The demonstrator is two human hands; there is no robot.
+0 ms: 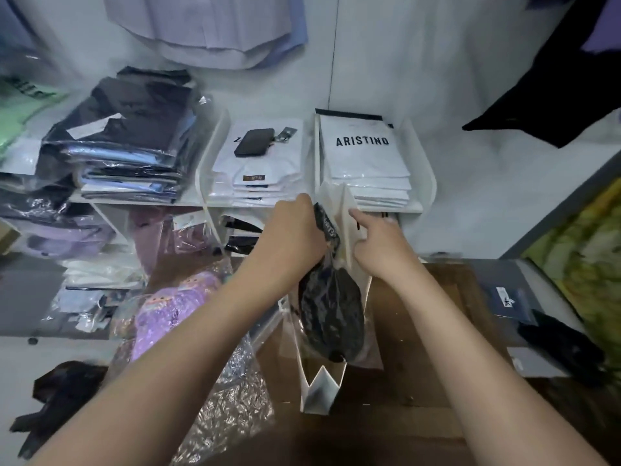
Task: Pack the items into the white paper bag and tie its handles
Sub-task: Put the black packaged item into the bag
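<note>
Here we hold the white paper bag lying on its side on the brown wooden table, its folded base towards us and its mouth towards the far shelves. Our left hand is clamped on the far end of a dark garment in a clear plastic sleeve, which lies across the bag's opening at the centre of the scene; how much of it is already inside we cannot tell. Our right hand has the forefinger stretched out and the other fingers curled, pressed against the bag's upper white panel. We judge that this hand spreads the mouth, so that the packet can slide in without snagging on the paper edge.

The bag is plain white, with sharp creases and a pleated base that forms a small crown-like fold at the near end. A short dark strip, perhaps a handle, shows just beside the right forefinger. The handles are not yet tied.

A purple garment in crinkled plastic lies near left on the table, probably awaiting its turn. On the far shelf stand stacks of packaged shirts, one printed ARISTINO, and a dark phone rests on the stack to their left.
</note>
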